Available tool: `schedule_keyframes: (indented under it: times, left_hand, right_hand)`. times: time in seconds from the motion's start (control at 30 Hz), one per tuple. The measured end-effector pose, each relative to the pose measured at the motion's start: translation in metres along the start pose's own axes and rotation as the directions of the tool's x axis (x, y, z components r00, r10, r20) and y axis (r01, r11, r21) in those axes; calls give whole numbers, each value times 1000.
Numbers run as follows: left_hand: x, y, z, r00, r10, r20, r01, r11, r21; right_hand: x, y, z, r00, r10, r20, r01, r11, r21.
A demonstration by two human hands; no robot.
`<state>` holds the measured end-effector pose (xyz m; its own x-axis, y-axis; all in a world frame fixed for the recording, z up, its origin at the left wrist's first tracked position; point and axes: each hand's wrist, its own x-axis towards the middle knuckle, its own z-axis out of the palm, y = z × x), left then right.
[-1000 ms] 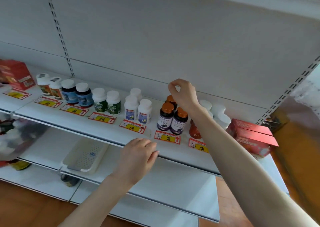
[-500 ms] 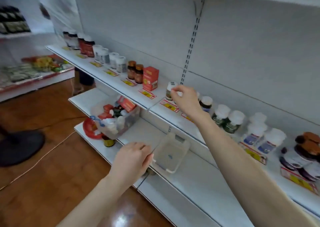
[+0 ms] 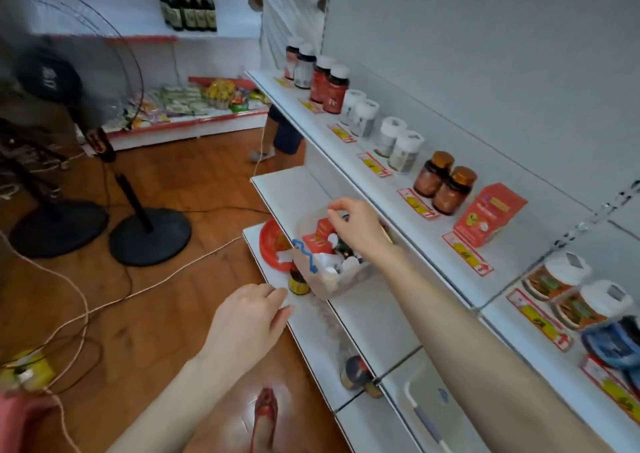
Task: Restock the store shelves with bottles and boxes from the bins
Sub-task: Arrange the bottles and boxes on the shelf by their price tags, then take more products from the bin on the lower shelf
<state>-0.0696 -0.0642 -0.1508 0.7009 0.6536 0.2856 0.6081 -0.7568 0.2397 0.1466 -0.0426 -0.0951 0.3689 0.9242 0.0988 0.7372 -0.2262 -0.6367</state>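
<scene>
A clear plastic bin [image 3: 332, 283] holding red boxes and white-capped bottles stands on the lower white shelf [image 3: 377, 317]. My right hand [image 3: 356, 227] hovers over the bin with its fingers curled and nothing visibly in them. My left hand [image 3: 249, 324] hangs relaxed and empty near the shelf's front edge. The upper shelf [image 3: 408, 231] carries rows of bottles and a red box [image 3: 485, 215].
A red basket [image 3: 272, 245] and a small dark jar [image 3: 298, 283] sit by the bin. An empty clear bin [image 3: 429, 407] lies lower right. Two fans [image 3: 149, 234] and cables stand on the wood floor at left. A person [image 3: 287, 37] stands at the shelf's far end.
My view has swung left from the stocked upper shelf. My right hand has left the bottles there and come down over the bin on the lower shelf; my left hand stayed low.
</scene>
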Motion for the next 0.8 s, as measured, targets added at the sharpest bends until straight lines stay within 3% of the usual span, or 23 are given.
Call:
schedule_keyframes:
  times: [0.3,0.53,0.8]
  left_hand:
    - [100,-102,16,995,-43,85,45,999,-20]
    - [162,-154,40,983,7,183,6,998,-66]
    - [249,-198,97,888,332,318,-285,940,-186]
  right_hand:
    - [136,22,79,971,152,185,-149,988,-31]
    - [174,63,100,923,340,180,-330,940,-82]
    - [141,112,110,706,707,24,-702,705,-100]
